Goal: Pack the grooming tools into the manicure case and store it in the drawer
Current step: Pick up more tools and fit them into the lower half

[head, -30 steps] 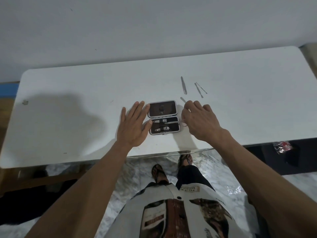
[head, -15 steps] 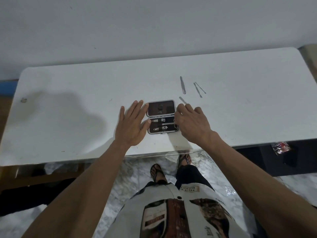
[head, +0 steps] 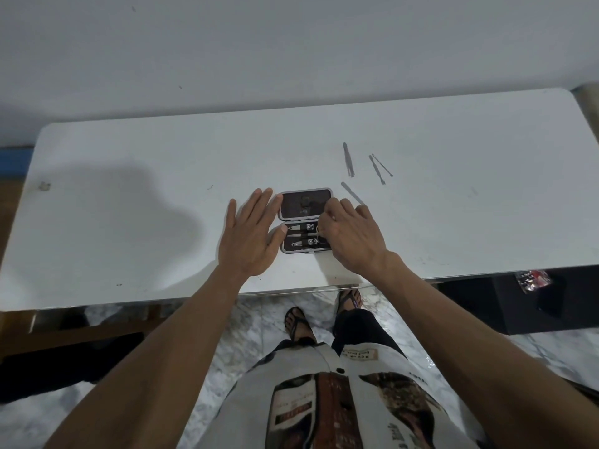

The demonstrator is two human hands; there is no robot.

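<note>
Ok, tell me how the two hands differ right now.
The left hand lies flat and open on the table, fingers spread, beside the case. The right hand is curled, fingertips bent down over the case's right edge, covering the tools' ends. Both touch or border the open case.

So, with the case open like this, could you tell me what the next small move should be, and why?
Probably the right hand should seat the tool it is working into the open manicure case, then reach for the nearest loose tool beside it; the left hand already steadies the case.
</note>
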